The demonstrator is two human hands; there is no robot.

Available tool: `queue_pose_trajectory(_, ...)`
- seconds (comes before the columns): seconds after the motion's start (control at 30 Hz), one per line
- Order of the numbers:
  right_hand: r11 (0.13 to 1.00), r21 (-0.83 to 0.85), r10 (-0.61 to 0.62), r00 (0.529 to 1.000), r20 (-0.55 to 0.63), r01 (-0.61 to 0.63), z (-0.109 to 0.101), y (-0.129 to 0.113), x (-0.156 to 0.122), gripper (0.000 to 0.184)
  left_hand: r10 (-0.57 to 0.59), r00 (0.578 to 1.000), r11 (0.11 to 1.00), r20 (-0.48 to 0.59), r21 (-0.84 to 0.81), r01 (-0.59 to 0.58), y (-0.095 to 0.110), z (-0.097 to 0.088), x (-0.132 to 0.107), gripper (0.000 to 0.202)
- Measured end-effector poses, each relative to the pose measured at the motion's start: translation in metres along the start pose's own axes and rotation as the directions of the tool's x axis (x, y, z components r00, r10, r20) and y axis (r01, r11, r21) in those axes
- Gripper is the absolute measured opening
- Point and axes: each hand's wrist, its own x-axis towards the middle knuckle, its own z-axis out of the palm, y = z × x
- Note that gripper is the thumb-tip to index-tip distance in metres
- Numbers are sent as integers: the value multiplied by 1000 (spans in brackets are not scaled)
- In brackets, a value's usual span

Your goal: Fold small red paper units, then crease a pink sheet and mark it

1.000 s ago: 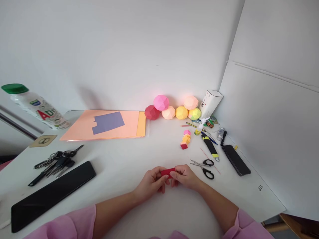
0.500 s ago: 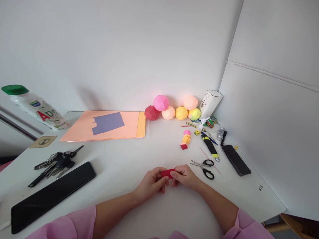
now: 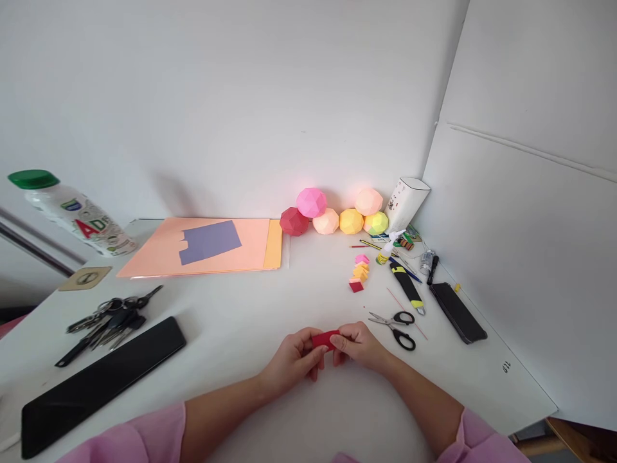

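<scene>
A small red folded paper piece is pinched between both hands just above the white table. My left hand grips its left end with closed fingers. My right hand grips its right end, fingers curled. A row of small folded paper pieces in pink, yellow and red lies beyond my right hand. Scissors with black handles lie just right of my right hand.
Several coloured paper balls sit against the back wall. Orange sheets with a purple sheet lie at back left. Keys, a long black pad and a bottle are at left. A utility knife, glue, phone and white cup are at right.
Both hands hold the red piece in the same place. The whole view has shifted slightly down in the picture, from a small head motion.
</scene>
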Motion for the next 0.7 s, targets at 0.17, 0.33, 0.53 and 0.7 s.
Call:
queue_pose_trajectory(0.17,1000,0,-17,1000,9,17,-1,0,0,45,-5,1000,1000,-2,3,5,0,0,0,37)
queue_pose_trajectory(0.33,1000,-5,-19,1000,12,19,-1,0,0,44,-2,1000,1000,6,0,2,0,0,1,37)
queue_pose_trajectory(0.53,1000,-20,-14,1000,8,14,0,-1,0,46,4,1000,1000,23,29,-5,1,1,1,30)
queue_pose_trajectory(0.7,999,0,-44,999,11,44,0,4,2,46,58,998,992,10,109,-59,4,2,1,22)
